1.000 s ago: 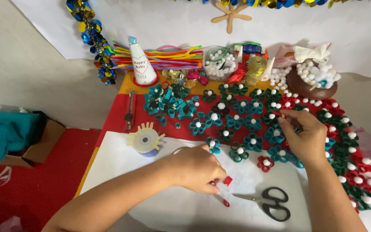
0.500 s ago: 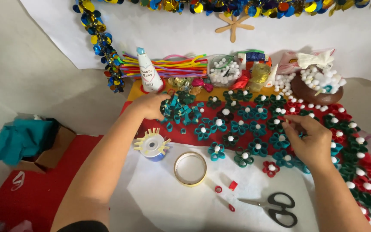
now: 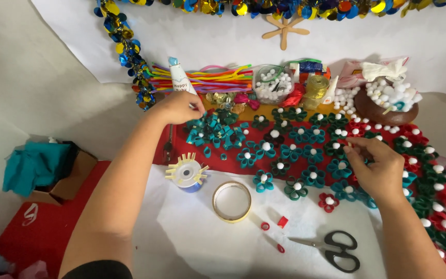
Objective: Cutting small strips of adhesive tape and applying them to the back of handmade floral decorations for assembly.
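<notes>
Upper left of the frame, our left hand [image 3: 177, 107] pinches a light, crushable teal paper loop [image 3: 200, 123] by its edge; our right hand [image 3: 375, 168] hovers half-curled, empty.

By my left hand [image 3: 179, 107] I see teal paper loops [image 3: 213, 130] and a white cone hat [image 3: 181, 77] with a blue tip. Beneath my right hand [image 3: 378, 168] lie teal, dark green and red paper flowers [image 3: 305, 155], each with a white centre. Below it, black-handled scissors [image 3: 336, 249] rest on white paper [image 3: 192, 243].

Head view, steeply down, close
</notes>
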